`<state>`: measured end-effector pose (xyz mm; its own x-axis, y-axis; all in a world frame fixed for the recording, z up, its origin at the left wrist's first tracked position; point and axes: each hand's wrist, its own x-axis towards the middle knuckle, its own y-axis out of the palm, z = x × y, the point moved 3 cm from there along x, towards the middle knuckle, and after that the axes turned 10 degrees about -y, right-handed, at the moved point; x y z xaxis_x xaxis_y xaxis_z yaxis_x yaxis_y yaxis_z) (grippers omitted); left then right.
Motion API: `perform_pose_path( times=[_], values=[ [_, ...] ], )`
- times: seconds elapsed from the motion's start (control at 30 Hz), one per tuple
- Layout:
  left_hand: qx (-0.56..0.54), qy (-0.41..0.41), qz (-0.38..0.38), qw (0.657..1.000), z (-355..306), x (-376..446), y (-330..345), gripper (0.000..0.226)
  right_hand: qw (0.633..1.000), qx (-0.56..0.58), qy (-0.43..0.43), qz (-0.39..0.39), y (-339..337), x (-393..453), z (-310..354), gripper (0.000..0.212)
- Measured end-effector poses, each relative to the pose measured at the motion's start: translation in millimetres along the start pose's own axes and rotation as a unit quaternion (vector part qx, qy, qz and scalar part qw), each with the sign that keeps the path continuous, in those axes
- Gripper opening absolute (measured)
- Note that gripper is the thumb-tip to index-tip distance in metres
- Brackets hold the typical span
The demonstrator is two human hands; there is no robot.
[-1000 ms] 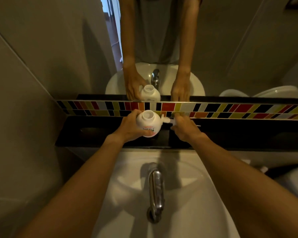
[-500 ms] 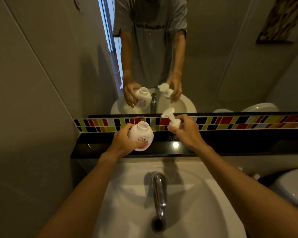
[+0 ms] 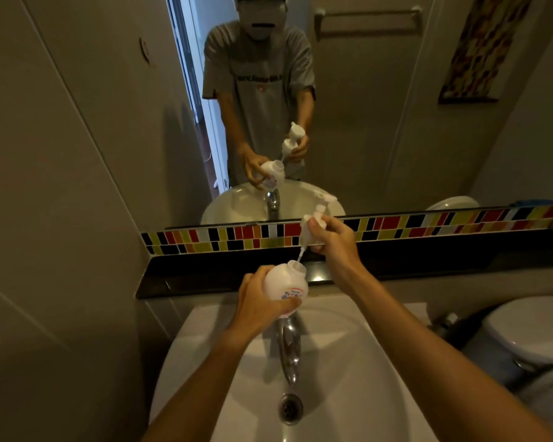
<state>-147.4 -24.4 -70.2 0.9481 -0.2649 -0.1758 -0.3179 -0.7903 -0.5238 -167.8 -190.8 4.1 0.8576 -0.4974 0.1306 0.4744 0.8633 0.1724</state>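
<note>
1. Bottle [image 3: 284, 290]: white, round, mouth open, slightly tilted. It is held over the tap [image 3: 288, 349] at the back of the sink [image 3: 364, 362]. The left hand [image 3: 262, 306] grips its body, fingers and thumb curled round it.
2. Pump [image 3: 313, 224]: off the bottle, raised above and to its right. The right hand [image 3: 334, 239] holds its collar with curled fingers. The tip of the tube [image 3: 301, 255] sits at the bottle's mouth.
3. Progress, judged: the pump is unseated and nothing is screwed together. What remains is either seating it and twisting it tight, or lifting it clear; which one cannot be told.
4. Surroundings: drain [image 3: 290, 406] below, black ledge [image 3: 205, 275] and tile strip [image 3: 237, 237] behind, toilet [image 3: 530, 330] at right.
5. Obscured: the fill level is hidden. The label is blurred and partly under the thumb. It is unclear whether the tube tip is inside the mouth. The toilet is cut off by the frame.
</note>
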Motion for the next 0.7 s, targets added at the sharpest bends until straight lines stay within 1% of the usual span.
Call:
perform_pose_path(
  times=[0.13,0.3,0.4,0.57,0.7],
  values=[
    [-0.015,0.002,0.008,1.0,-7.2,-6.4,7.0,0.07,1.0,-0.022,0.009,0.011,-2.4,-13.2,-14.0,0.028],
    [-0.034,0.003,-0.002,0.999,-20.3,-1.7,6.7,0.068,1.0,-0.021,0.018,-0.011,2.4,-21.3,-22.4,0.036],
    [-0.043,0.004,-0.011,0.999,-24.0,-0.1,4.9,0.068,1.0,-0.012,0.021,-0.015,3.4,-22.6,-20.6,0.034],
    [-0.067,0.014,-0.011,0.998,-31.5,-0.4,2.2,0.066,0.999,-0.039,0.015,0.018,3.1,-28.9,-23.6,0.03],
    [-0.061,0.036,0.0,0.997,-39.8,-0.5,-0.2,0.064,0.999,-0.038,0.037,-0.005,2.4,-30.7,-31.7,0.037]
  ],
)
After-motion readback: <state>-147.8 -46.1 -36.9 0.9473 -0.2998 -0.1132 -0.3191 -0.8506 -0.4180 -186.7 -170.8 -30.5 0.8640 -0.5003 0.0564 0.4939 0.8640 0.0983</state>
